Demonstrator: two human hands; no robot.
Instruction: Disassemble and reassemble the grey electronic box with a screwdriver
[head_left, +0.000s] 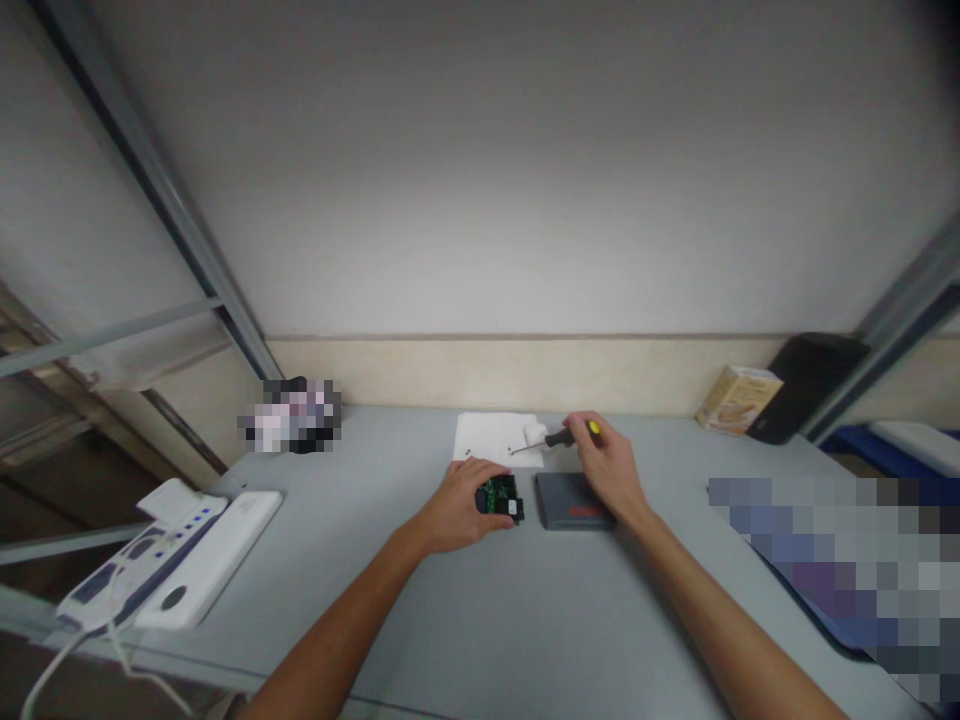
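Note:
My left hand point(465, 505) grips a small green and black circuit board point(501, 496) by its edges, thumb at the near side and fingers at the far side. In my right hand point(606, 462) is a screwdriver point(559, 438) with a black and yellow handle. Its thin shaft points left, with the tip over a white sheet of paper point(487, 432). Small dark bits lie on the sheet, and a crumpled white piece point(534, 433) rests at its right side. A flat grey box point(571, 502) with red markings lies beneath my right wrist, right of the board.
A white power strip point(150, 545) with cables and a white flat device point(217, 560) lie at the left. At the back right stand a yellow box point(739, 398) and a black object point(806, 385). Blurred items lie at the back left and right.

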